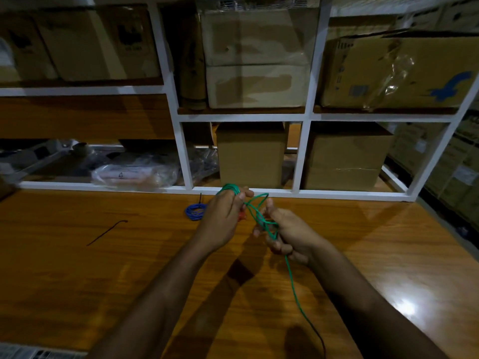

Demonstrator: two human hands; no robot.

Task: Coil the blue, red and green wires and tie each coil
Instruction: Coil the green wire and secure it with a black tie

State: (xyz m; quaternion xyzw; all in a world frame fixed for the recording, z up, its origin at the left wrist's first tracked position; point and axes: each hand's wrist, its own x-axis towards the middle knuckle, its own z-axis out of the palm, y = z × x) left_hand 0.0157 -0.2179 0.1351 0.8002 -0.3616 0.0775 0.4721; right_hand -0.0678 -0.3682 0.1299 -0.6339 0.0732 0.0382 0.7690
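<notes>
My left hand [223, 216] is closed around several loops of the green wire [291, 278] above the wooden table [103, 275]. My right hand [287, 237] grips the same wire a little lower; its loose end trails from that hand toward the table's near edge. A blue wire coil [194, 211], bound with a black tie, lies flat on the table just left of my left hand. A bit of red wire [242, 216] shows behind my left hand, mostly hidden.
A loose black tie [106, 233] lies on the table to the left. A white shelf frame [181, 151] filled with cardboard boxes [251, 156] and plastic bags stands along the table's far edge.
</notes>
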